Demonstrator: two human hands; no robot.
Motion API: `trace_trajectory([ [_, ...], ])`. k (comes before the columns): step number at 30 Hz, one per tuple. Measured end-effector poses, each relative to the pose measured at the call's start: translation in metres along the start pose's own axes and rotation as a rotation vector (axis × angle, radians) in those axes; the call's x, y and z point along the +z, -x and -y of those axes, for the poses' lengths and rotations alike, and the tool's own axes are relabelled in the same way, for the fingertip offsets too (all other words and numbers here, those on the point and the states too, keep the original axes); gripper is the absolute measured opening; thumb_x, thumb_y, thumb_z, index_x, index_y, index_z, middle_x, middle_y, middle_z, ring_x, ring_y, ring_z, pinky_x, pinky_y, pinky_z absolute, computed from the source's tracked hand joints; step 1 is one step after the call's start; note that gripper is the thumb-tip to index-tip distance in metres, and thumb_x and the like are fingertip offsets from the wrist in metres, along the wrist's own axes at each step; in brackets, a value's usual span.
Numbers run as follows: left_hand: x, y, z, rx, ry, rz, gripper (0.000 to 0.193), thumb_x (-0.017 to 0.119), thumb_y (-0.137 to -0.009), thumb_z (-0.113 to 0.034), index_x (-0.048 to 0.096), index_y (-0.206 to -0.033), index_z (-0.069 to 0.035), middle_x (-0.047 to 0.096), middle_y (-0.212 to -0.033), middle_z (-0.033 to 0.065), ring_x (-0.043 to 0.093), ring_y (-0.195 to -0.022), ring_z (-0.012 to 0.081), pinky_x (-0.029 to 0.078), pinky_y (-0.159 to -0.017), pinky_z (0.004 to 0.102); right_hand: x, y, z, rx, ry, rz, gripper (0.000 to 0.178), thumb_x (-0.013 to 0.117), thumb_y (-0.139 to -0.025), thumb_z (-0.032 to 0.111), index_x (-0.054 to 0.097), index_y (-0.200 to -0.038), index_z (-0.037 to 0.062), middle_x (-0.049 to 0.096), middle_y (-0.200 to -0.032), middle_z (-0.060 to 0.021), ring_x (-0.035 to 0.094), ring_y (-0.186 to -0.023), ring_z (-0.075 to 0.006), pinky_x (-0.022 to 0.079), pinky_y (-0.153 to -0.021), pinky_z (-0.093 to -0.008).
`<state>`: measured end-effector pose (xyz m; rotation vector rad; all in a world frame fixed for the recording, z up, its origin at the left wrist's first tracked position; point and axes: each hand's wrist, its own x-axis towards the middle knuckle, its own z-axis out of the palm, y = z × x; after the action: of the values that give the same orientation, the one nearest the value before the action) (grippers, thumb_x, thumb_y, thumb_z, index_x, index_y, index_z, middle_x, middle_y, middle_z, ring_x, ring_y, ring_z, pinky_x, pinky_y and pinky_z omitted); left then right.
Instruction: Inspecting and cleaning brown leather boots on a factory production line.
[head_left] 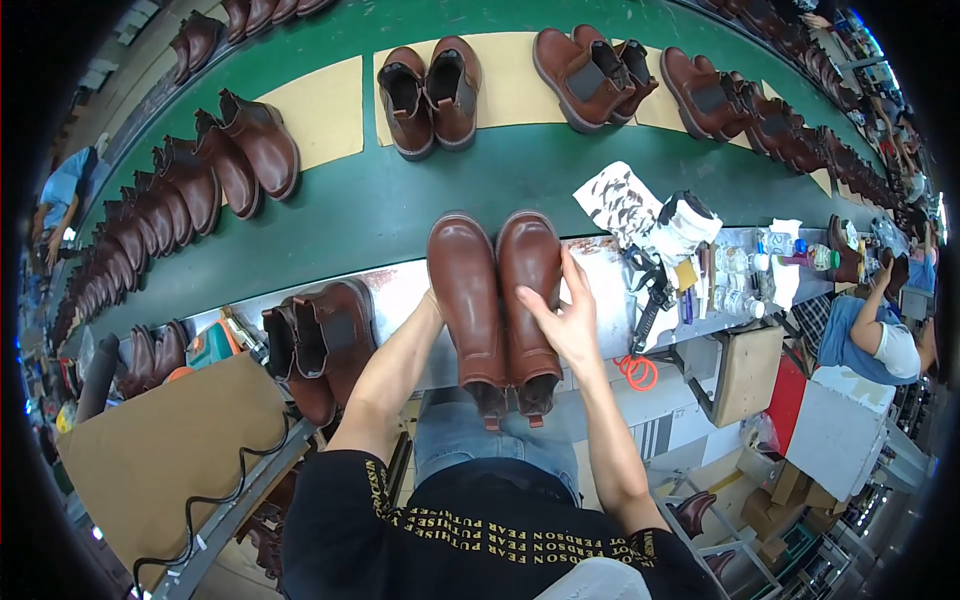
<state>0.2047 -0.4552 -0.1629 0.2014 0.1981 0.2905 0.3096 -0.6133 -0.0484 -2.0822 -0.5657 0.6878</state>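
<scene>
I hold the pair of brown boots [497,300] over the workbench's [400,285] near edge: right hand [568,318] wraps one upper, left hand [432,300] is hidden behind. They look stiff, smooth and fairly heavy; the sides seem the best hold.

pair of brown ankle boots [495,300] | side by side, toes away | over bench edge

Glossy smooth brown leather boots [495,300]; matt green rubbery conveyor belt [370,215].
</scene>
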Motion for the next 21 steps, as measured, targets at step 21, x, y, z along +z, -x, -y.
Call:
trace_trajectory([
  [21, -0.085, -0.005, 0.008, 0.003, 0.181, -0.139, 0.026, 0.042, -0.096, -0.024, 0.055, -0.111, -0.007, 0.061, -0.101, 0.0056, 0.059, -0.089, 0.0142, 0.051, -0.082, 0.0294, -0.082, 0.061, 0.026, -0.059, -0.597, 0.037, 0.02, 0.067, -0.082, 0.01, 0.061, -0.093, -0.0057, 0.063, -0.082, -0.005, 0.057, -0.075, -0.0076, 0.046, -0.068, -0.0202],
])
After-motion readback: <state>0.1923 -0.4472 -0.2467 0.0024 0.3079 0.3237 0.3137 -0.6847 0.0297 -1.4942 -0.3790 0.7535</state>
